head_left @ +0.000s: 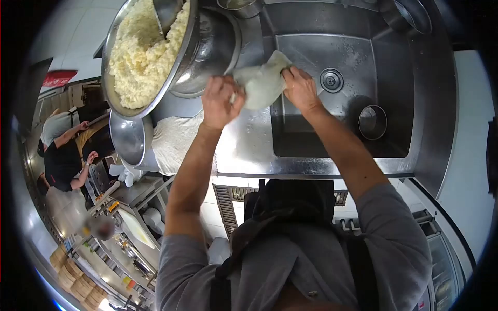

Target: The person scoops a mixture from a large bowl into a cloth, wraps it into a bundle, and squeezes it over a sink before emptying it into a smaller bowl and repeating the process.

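As crumbly, pale food (142,65) lies heaped in a large metal bowl (125,111), a person's left hand (220,101) and right hand (302,90), fingers closed, grip opposite ends of a pale cloth (259,89), not set down. The cloth spans the counter (244,142) near the sink's left edge, the bowl close on one side and the open basin (355,59) on the other.

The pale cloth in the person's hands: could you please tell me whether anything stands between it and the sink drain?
Yes, the right hand does, gripping the sink-side part of the pale cloth. Beyond it, nothing visible blocks the drain; the metal container sits off to the side.
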The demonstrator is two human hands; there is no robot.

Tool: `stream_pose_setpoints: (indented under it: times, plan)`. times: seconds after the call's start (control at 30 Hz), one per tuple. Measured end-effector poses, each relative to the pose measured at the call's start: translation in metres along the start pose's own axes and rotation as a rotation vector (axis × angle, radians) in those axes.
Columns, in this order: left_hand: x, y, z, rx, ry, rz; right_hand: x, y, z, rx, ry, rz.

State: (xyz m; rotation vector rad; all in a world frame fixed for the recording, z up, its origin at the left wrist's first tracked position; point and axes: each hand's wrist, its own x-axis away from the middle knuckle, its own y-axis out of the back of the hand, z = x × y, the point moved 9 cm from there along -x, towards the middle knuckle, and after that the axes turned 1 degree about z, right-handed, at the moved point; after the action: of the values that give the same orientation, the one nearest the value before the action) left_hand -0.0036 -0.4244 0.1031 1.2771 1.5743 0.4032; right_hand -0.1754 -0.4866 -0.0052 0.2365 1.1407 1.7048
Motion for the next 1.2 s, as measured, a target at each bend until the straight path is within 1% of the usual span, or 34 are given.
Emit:
stream_pose_setpoints:
  times: [0.07,0.1,0.13,0.17,0.2,0.23,0.27,0.3,0.37,0.4,0.47,0.6,0.63,0.7,0.73,0.8,0.9,0.93,1.0,1.03,1.07,1.1,1.17,1.2]
  plan:
    - [0.026,0.0,-0.027,0.018,-0.206,0.188,0.016,-0.013,0.006,0.003,0.043,0.017]
    - [0.046,-0.003,-0.035,0.014,-0.232,0.243,0.028,-0.019,0.009,0.009,0.067,0.05]
    - [0.065,-0.004,-0.038,0.016,-0.196,0.225,0.042,-0.027,0.007,0.004,0.027,0.143]
    - [0.081,-0.008,-0.039,0.019,-0.158,0.202,0.05,-0.028,0.005,0.008,0.034,0.152]
    - [0.092,-0.014,-0.04,0.016,-0.09,0.146,0.057,-0.033,-0.001,-0.001,0.001,0.2]
    - [0.117,-0.011,-0.046,0.019,0.009,0.107,0.082,-0.04,0.007,-0.019,-0.04,0.281]
    - [0.129,-0.013,-0.048,0.001,0.095,0.127,0.093,-0.043,0.005,0.007,-0.074,0.343]
    - [0.14,-0.016,-0.048,0.015,0.17,0.029,0.093,-0.039,0.01,0.02,-0.065,0.342]
    - [0.145,-0.018,-0.051,0.053,0.302,-0.035,0.116,-0.052,0.005,0.048,-0.263,0.578]
    - [0.148,-0.022,-0.052,0.062,0.311,-0.038,0.124,-0.056,0.002,0.019,-0.326,0.634]
    - [0.158,-0.025,-0.042,0.08,0.409,-0.086,0.134,-0.058,0.004,0.025,-0.329,0.684]
    - [0.145,-0.031,-0.013,0.121,0.479,-0.077,0.135,-0.073,-0.003,-0.015,-0.361,0.815]
    - [0.138,-0.033,-0.007,0.126,0.483,-0.072,0.132,-0.074,-0.002,-0.014,-0.367,0.821]
    - [0.123,-0.039,0.0,0.111,0.398,-0.066,0.124,-0.074,-0.002,-0.003,-0.38,0.807]
    - [0.118,-0.041,0.008,0.108,0.406,-0.06,0.119,-0.08,-0.005,-0.008,-0.381,0.816]
    - [0.106,-0.057,0.016,0.147,0.365,0.055,0.129,-0.107,-0.01,0.05,-0.315,1.144]
    - [0.087,-0.068,0.021,0.187,0.335,0.06,0.119,-0.134,-0.014,-0.003,-0.259,1.216]
    - [0.08,-0.072,0.022,0.172,0.368,0.097,0.115,-0.146,-0.021,-0.007,-0.25,1.207]
    - [0.063,-0.084,0.03,0.137,0.376,0.069,0.106,-0.162,-0.056,-0.04,-0.434,1.047]
    - [0.061,-0.083,0.032,0.109,0.393,0.053,0.1,-0.168,-0.06,-0.042,-0.328,1.045]
    - [0.058,-0.085,0.038,0.108,0.425,0.085,0.068,-0.127,-0.048,-0.015,-0.379,1.013]
    - [0.047,-0.087,0.048,0.11,0.435,0.099,0.055,-0.111,-0.057,0.067,-0.397,0.912]
    - [0.037,-0.08,0.061,0.147,0.527,0.127,0.038,-0.079,-0.075,0.132,-0.298,0.709]
    - [0.024,-0.066,0.054,0.114,0.388,0.058,0.034,-0.064,-0.069,0.131,-0.294,0.695]
